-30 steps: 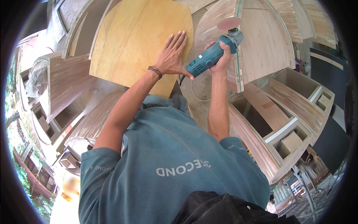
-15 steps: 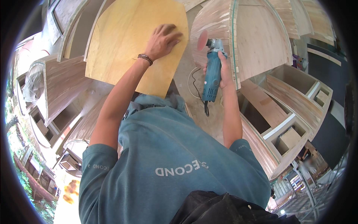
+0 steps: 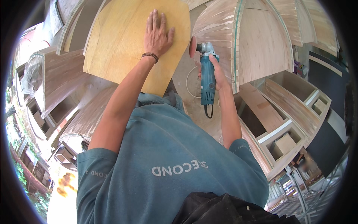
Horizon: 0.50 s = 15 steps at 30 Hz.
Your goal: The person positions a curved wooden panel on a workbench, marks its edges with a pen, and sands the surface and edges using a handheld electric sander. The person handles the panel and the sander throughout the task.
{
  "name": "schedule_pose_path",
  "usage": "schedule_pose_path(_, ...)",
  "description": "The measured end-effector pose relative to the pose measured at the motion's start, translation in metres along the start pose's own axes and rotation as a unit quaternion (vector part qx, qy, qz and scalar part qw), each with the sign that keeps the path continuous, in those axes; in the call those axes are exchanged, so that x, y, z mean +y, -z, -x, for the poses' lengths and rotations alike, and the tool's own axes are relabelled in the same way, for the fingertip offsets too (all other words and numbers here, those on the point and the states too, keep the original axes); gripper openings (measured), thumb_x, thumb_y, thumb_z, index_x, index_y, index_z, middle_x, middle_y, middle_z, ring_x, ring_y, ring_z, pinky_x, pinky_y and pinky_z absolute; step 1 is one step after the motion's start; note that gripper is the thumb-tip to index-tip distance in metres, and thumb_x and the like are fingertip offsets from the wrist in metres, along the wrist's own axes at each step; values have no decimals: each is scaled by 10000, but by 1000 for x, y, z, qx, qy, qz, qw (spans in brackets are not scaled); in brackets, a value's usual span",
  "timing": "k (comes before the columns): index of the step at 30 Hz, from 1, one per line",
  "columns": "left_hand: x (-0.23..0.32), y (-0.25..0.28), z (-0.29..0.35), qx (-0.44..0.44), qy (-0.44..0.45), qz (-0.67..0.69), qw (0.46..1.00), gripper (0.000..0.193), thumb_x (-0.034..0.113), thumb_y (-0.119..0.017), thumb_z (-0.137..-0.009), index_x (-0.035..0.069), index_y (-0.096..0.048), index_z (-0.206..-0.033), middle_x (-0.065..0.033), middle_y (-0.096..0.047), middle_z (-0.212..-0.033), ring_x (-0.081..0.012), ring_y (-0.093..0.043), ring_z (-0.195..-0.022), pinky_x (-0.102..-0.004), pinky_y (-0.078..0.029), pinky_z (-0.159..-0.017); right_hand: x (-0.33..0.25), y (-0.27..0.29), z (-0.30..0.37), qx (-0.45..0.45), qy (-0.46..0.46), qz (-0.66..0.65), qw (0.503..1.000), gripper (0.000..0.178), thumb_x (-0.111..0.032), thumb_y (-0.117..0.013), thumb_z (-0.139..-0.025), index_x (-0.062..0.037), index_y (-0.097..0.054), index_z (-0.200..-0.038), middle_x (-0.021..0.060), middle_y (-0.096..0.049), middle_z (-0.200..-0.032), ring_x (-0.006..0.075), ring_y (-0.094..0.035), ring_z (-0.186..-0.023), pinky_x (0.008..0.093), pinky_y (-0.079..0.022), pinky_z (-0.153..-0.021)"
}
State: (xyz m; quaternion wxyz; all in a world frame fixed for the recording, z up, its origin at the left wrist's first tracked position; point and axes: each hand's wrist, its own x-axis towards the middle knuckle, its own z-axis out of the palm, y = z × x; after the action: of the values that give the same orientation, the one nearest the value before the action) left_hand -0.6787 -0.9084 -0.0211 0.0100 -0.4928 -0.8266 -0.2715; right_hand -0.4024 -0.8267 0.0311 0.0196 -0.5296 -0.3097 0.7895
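Note:
A large yellowish wooden panel with a curved outline lies in front of me. My left hand rests flat on it, fingers stretched out away from me and thumb apart. On the right, my right hand is wrapped round the body of a teal angle grinder. A reddish sanding disc on its head stands on edge, close to the panel's right edge. Whether the disc touches that edge I cannot tell. The grinder's black cord leaves its lower end.
Beyond the grinder stands a boat-shaped wooden hull with a green strip along its edge. A wooden frame with open compartments is at the right. Further wooden hull shapes are on the left, one with clear plastic on it. A pale cable loops on the floor.
My left hand has moved slightly farther up the panel and flattened, its fingers now straight. The grinder has shifted left and down, bringing its disc nearer the panel's edge.

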Motion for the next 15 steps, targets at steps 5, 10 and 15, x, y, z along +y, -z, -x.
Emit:
schedule_pose_path(5,9,8,1,-33,20,-115,993,684,484,-469,-1038,85,-402,-1589,-254,-286,-1668,-454,-217,-1556,-570,-145,-1272,6,0,-1,5,11,-5,1000,658,-662,-633,-943,-37,-620,-1151,126,-681,-832,204,-715,-674,334,-612,-619)
schedule_pose_path(10,6,6,1,-31,20,-118,992,682,496,-475,-1034,104,-407,-1589,-244,-296,-1666,-445,-222,-1556,-578,-140,-1270,7,-11,5,4,11,-23,1000,664,-657,-635,-944,-32,-617,-1169,128,-682,-835,201,-715,-671,327,-609,-599)
schedule_pose_path(15,7,5,1,-28,21,-114,993,682,497,-479,-1034,107,-410,-1589,-233,-305,-1666,-434,-229,-1558,-570,-141,-1274,6,-16,7,10,21,-42,999,569,-597,-666,-955,-53,-608,-1108,103,-653,-786,195,-695,-623,326,-592,-546)
